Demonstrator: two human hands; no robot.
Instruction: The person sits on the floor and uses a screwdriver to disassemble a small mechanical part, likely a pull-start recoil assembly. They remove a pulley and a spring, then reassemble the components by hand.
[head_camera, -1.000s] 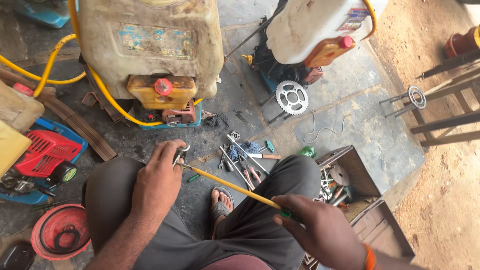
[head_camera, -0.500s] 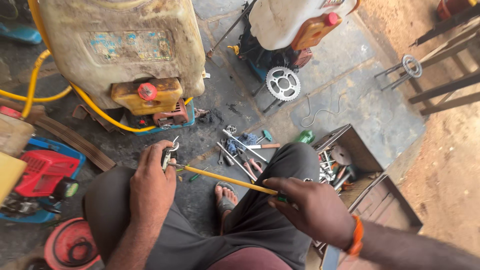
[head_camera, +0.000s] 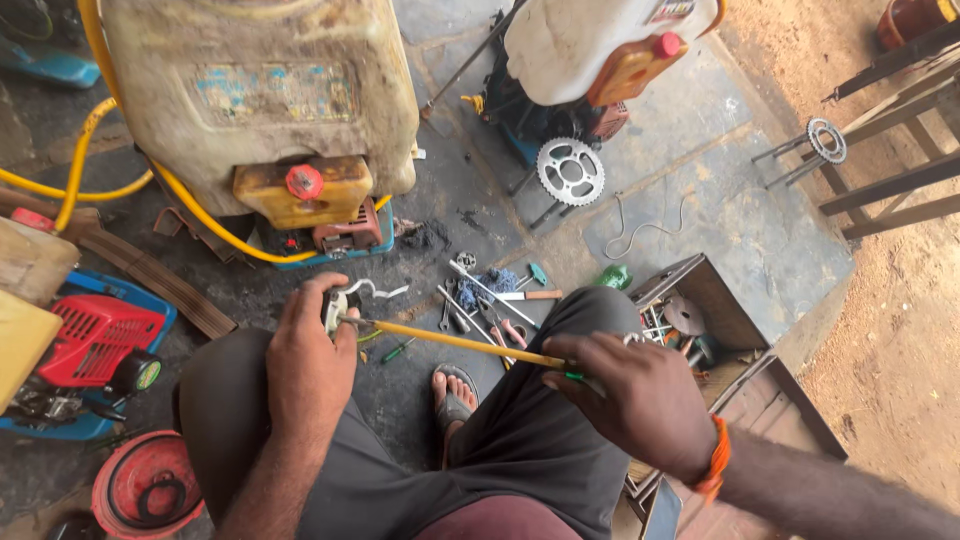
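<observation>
A small grey metal part (head_camera: 338, 306) is pinched in the left hand (head_camera: 310, 360)'s fingers (head_camera: 300, 305); a long yellow-shafted screwdriver (head_camera: 455, 343), tip touching it, is gripped in the right hand (head_camera: 640, 400).

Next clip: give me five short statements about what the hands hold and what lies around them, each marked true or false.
1. The left hand holds a small grey metal part. True.
2. The right hand grips a red hammer. False: it grips a long yellow-shafted screwdriver.
3. The screwdriver's tip meets the metal part. True.
4. A toothed grey sprocket lies inside the open wooden toolbox. False: it lies on the floor beside the white tank.
5. The red-capped yellow fuel tank sits on the person's lap. False: it is mounted under the dirty cream tank.
</observation>
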